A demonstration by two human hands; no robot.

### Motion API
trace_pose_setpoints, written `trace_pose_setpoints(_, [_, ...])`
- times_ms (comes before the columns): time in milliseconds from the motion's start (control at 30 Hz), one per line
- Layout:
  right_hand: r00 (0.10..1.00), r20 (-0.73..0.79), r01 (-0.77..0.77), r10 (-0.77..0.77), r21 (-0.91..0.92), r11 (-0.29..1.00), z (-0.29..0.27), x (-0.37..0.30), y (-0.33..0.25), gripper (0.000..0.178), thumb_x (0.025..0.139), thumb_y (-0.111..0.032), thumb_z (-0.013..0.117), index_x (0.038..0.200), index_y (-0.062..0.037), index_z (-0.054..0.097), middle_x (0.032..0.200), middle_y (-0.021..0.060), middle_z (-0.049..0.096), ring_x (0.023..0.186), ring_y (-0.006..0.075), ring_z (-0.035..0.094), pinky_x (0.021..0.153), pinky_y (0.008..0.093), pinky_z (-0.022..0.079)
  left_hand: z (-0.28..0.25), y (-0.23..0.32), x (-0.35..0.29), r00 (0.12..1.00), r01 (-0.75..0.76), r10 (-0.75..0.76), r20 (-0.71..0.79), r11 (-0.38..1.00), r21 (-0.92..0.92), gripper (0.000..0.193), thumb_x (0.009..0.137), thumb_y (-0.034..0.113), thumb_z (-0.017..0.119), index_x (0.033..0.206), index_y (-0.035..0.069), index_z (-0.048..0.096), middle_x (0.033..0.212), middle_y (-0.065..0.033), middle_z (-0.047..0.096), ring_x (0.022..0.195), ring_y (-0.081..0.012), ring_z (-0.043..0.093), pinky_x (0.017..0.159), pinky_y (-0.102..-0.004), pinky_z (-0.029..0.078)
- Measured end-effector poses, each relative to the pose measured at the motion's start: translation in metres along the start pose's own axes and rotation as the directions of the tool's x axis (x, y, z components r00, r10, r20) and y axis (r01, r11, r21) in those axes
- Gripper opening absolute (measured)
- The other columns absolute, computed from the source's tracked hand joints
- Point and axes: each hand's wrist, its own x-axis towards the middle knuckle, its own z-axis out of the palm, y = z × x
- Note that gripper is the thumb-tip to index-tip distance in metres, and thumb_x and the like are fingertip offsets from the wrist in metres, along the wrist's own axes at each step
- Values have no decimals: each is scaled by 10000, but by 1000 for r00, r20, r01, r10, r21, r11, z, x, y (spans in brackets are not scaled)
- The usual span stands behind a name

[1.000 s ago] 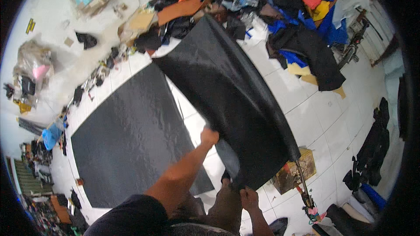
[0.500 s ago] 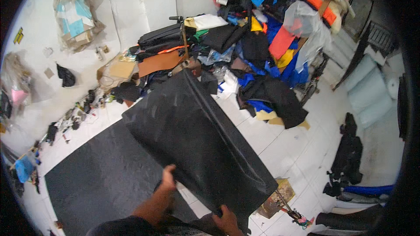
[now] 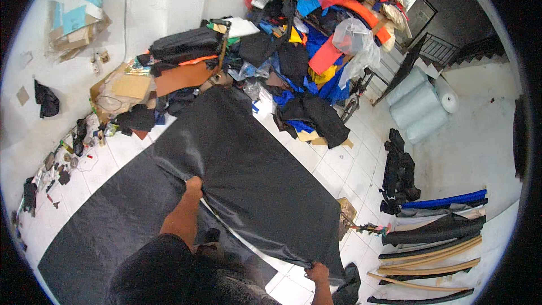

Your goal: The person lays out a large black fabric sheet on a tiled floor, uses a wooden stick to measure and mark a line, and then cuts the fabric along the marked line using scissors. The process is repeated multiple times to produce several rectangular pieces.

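A wide sheet of black fabric (image 3: 254, 164) spreads in front of me, its near edge stretched between my two hands. My left hand (image 3: 193, 185) is closed on that edge, and creases run out from the grip. Farther right and nearer to me, my right hand (image 3: 317, 272) pinches the same edge by the sheet's near right part. On the floor at the left lies a flat dark sheet (image 3: 107, 209), partly covered by the fabric and by my left arm. White floor shows in a narrow gap between the two sheets.
A big heap of coloured scraps (image 3: 322, 62) rises at the back. Along the left wall lie small oddments (image 3: 62, 164) and a brown board (image 3: 186, 76). Fabric rolls (image 3: 435, 231) lie at the right, with pale blue rolls (image 3: 415, 101) beyond. A small yellowish board (image 3: 347, 212) touches the fabric's right side.
The near edge of the black fabric has been drawn taut between my hands, which are now farther apart. My right hand has moved right. The view has shifted toward the right.
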Motion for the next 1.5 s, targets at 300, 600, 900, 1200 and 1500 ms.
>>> trace_pose_setpoints(300, [988,134,-69,78,-75,995,126,-164,-73,635,741,-575,610,1108,-57,643,1101,233,634,1043,365,621,890,454,499,-161,-37,-19,996,-64,63,60,998,17,380,861,129,462,1202,-15,546,1202,-199,574,1074,-386,558,863,-446,457])
trace_pose_setpoints(600, [996,93,-14,16,-20,1000,261,-383,-145,609,706,-609,613,989,-74,686,951,217,676,867,390,668,766,481,539,-428,-77,-96,995,-68,50,91,977,202,387,884,172,394,1176,-8,572,1114,-165,597,1010,-352,581,789,-454,452])
trace_pose_setpoints(900, [983,-132,112,-129,-126,986,359,-553,-242,535,658,-579,679,783,-62,625,708,148,657,682,380,669,628,489,544,-660,-93,-95,968,-249,221,116,903,351,361,747,123,541,1037,-73,632,1090,-283,623,1022,-429,600,859,-477,470])
trace_pose_setpoints(1200, [972,54,233,-228,-336,913,351,-673,-405,527,647,-553,708,771,-47,627,742,173,657,714,382,670,634,494,541,-887,-132,-136,993,-79,52,108,960,267,380,819,145,505,1141,-48,559,1167,-288,582,1131,-441,534,958,-461,436])
trace_pose_setpoints(1500, [942,2,310,-336,-388,868,435,-820,-482,514,649,-535,715,770,-43,629,742,178,652,726,385,669,630,496,538,-1088,-173,-163,977,-171,127,169,945,280,356,830,168,522,1118,-37,564,1181,-284,577,1146,-410,535,961,-454,434])
